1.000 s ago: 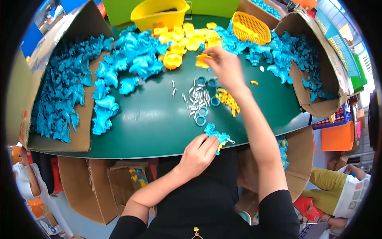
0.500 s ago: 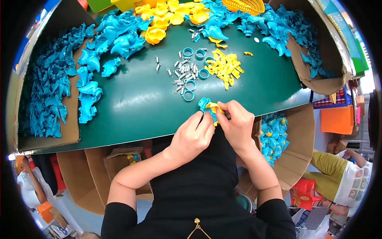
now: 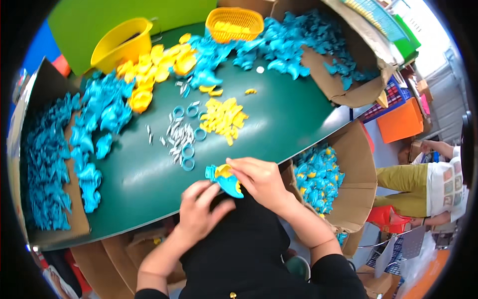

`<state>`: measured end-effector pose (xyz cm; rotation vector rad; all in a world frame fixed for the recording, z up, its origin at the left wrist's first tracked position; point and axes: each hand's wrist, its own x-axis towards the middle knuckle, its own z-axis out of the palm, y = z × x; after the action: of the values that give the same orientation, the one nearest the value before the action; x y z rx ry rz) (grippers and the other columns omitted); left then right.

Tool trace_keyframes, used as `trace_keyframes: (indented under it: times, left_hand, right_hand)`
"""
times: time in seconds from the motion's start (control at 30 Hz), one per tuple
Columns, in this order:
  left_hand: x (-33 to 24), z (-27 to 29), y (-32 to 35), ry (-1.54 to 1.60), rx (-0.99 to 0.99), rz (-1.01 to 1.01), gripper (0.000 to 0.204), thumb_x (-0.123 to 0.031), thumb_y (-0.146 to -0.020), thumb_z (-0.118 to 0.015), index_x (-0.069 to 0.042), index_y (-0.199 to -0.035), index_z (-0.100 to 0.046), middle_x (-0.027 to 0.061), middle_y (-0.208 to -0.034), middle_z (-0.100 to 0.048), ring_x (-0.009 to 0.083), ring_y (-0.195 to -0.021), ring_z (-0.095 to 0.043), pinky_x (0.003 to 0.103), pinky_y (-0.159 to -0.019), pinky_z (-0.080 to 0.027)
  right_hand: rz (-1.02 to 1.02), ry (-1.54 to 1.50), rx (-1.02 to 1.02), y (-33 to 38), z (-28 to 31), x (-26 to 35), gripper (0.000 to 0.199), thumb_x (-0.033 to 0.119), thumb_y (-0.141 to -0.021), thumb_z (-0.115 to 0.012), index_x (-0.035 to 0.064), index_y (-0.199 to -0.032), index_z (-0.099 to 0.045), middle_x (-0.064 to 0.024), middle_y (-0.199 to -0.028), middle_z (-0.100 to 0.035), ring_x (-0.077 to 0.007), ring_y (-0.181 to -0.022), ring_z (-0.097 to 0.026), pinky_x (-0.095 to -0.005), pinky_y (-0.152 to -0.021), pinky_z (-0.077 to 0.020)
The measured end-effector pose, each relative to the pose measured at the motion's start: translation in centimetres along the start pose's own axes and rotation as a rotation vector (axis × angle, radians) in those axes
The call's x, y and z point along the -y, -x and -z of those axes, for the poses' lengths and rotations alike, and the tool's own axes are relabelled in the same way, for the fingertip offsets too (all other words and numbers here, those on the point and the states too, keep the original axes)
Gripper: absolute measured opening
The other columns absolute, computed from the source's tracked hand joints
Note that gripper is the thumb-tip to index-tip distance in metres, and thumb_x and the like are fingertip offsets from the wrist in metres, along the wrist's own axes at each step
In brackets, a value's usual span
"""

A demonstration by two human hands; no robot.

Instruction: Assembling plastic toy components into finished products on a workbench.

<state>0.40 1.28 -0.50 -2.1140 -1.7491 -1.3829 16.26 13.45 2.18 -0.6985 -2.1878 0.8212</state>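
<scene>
One piece [image 3: 230, 186], likely light, stiff and slick, was pinched in the right hand [image 3: 259, 180] at the table's [image 3: 286, 122] six-o'clock edge; the left hand [image 3: 199, 209] spread loosely at its eight o'clock. Its collar [image 3: 210, 172] promised firmest hold.

I can read no lettering, number or sign from my end of the feed. The nearest thing to print that I get is a block of small squarish patches [image 3: 449, 183] on the white shirt [image 3: 435, 180] of a person [image 3: 411, 187] over at the right side, and they come through too small and soft for me to tell whether they carry any characters.
</scene>
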Motion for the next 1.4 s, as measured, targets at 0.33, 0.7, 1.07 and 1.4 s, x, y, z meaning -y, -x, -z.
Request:
trace_keyframes:
  times: [0.33,0.7,1.07,1.4]
  left_hand:
    - [1.1,-0.7,0.6,2.211,0.401,1.150,0.053,-0.032,-0.102,-0.051,0.005,-0.139,-0.041,0.0253,-0.125,-0.059,0.0368,-0.096,-0.069,0.045,-0.079,-0.060]
    - [0.3,-0.9,-0.5,2.219,0.268,1.236,0.051,-0.024,-0.098,-0.060,-0.001,-0.138,-0.039,0.0332,-0.135,-0.047,0.0454,-0.102,-0.066,0.053,-0.090,-0.057]
    - [0.2,-1.1,-2.2,1.932,0.086,1.035,0.093,-0.022,-0.073,-0.079,0.000,-0.150,-0.033,0.0177,-0.135,-0.053,0.0363,-0.106,-0.065,0.046,-0.095,-0.053]
    - [-0.1,-0.1,-2.1,1.524,-0.029,0.798,0.086,0.001,-0.075,-0.075,0.001,-0.150,-0.035,0.0129,-0.148,-0.043,0.0281,-0.130,-0.052,0.042,-0.107,-0.046]
  right_hand:
    - [0.021,-0.076,0.136,-8.6,7.6,-6.4,0.016,0.014,-0.089,-0.071,0.0040,-0.101,-0.074,-0.0111,-0.098,-0.074,-0.0210,-0.086,-0.071,-0.0339,-0.077,-0.0554]
    - [0.195,1.183,0.443,-19.3,15.0,-19.7,0.053,0.005,-0.076,-0.072,0.0178,-0.128,-0.066,0.0000,-0.122,-0.065,-0.0273,-0.122,-0.050,-0.0408,-0.100,-0.0458]
    - [-0.089,0.409,0.136,-6.0,9.8,-11.2,0.053,0.012,-0.077,-0.079,0.0069,-0.128,-0.064,-0.0103,-0.119,-0.062,-0.0307,-0.111,-0.057,-0.0391,-0.096,-0.0468]
    - [-0.153,-0.419,-0.116,-2.5,6.0,-1.8,0.056,0.012,-0.083,-0.077,-0.0083,-0.132,-0.058,-0.0128,-0.126,-0.057,-0.0226,-0.120,-0.055,-0.0359,-0.105,-0.0427]
